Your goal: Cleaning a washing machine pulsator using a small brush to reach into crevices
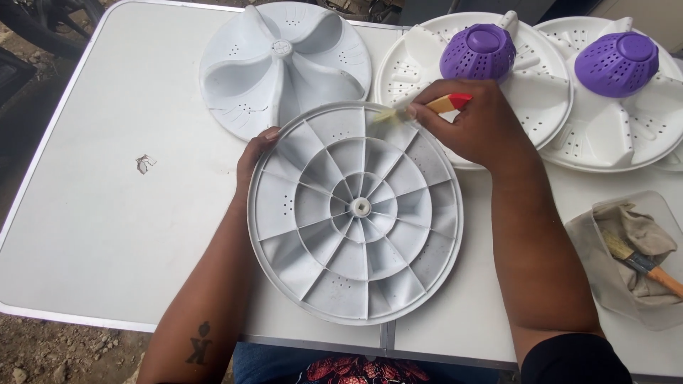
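A small brush [427, 108] is pinched in the right hand [475, 121], while the ribbed white disc [356, 213] below it is clasped at its rim by the left hand [252, 158].

Bare forearms, a dark tattoo on the left one, black right sleeve [573, 359], red-patterned garment [356, 370] below.

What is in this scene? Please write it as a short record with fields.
Surface: white folding table
Left hand: grips the left rim of the ribbed white disc, which lies underside up
Right hand: holds a small brush, bristles on the disc's upper rim
Behind: plain white finned disc; two white discs with purple perforated caps
Right edge: clear container with a cloth and a second brush
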